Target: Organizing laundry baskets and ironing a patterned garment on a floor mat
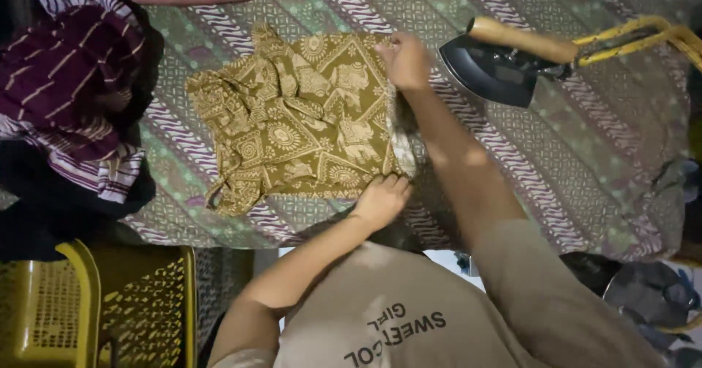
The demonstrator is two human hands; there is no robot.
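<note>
left of the olive patterned garment (pixel 300 123) i see a heap of striped clothes (pixel 69 97), and below that heap a yellow basket (pixel 95 306). the garment itself lies flat near the middle of the patterned table cover (pixel 585 156), with its left part bunched and creased and its right part smoother.

at the garment's near right corner my left hand (pixel 380 200) sits with fingers curled onto the hem; i cannot tell whether it pinches or only presses. at the far right corner my right hand (pixel 404 62) is closed, pinching the cloth edge. i judge this to be the squaring-up step, with the right edge held taut between both hands.

a next move would call for even pull on both corners, so the edge stays straight and the creased left side is not dragged further.

just right of the garment a dark iron (pixel 497 68) with a wooden handle rests, its tip near my right hand, so room is tight there. further right the cover is open; the near edge runs close under my left hand.
</note>
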